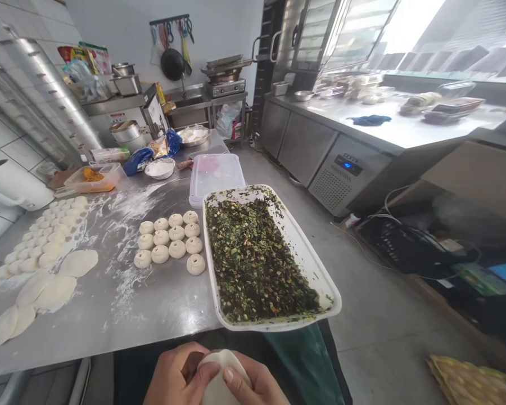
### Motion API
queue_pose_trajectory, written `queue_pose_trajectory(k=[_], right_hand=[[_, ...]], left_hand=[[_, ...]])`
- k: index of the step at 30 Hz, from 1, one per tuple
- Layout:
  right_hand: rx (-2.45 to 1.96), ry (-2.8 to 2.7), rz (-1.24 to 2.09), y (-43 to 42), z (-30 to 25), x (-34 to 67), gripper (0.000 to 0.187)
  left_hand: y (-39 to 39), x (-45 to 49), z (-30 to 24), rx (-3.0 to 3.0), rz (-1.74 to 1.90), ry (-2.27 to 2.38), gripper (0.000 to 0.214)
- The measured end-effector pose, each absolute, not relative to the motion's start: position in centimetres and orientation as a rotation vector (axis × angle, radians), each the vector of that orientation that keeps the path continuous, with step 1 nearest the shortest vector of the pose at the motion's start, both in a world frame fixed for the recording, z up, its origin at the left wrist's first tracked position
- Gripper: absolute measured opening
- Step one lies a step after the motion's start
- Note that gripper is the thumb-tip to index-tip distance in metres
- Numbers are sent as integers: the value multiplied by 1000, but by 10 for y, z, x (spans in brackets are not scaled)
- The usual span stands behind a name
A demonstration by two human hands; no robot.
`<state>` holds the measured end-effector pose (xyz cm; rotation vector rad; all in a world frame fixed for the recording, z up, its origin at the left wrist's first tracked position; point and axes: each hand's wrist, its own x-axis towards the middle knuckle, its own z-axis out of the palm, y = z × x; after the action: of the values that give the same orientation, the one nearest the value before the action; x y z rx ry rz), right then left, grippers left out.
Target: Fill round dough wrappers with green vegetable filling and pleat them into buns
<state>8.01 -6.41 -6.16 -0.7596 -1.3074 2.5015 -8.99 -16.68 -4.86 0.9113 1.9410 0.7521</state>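
Observation:
Just in front of the table's near edge, both my hands pinch a pale dough wrapper [221, 388]. My left hand [175, 374] grips it from the left, the thumb pressed on its face. From the other side my right hand [253, 379] has its thumb close to the left one. The wrapper's lower part runs out of view, and I cannot see whether it holds filling. Just beyond sits a white tub [335, 304] of chopped green filling [257, 259]. Left of it stand rows of pleated buns [177, 233]. Flat rolled wrappers [57, 292] lie at the table's left.
Floured steel table [172, 304] with many small dough pieces [50, 230] at far left. Behind the tub lie a plastic lid [217, 174], a flour bowl [160, 168] and a container with orange contents [96, 179]. A steel counter [329, 146] stands across the floor.

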Motion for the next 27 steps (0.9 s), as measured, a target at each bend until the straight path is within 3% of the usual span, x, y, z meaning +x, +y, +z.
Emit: queue_pose_trajectory(k=[16, 24, 27], right_hand=[[-901, -1213, 2412, -69, -104, 78, 58], [-849, -694, 2592, -75, -94, 79, 50], [-809, -741, 2654, -65, -87, 84, 52]], left_hand=[[-176, -86, -63, 853, 916, 1962, 50], [-181, -86, -68, 758, 944, 1859, 58], [-178, -85, -65, 788, 836, 1845, 58]])
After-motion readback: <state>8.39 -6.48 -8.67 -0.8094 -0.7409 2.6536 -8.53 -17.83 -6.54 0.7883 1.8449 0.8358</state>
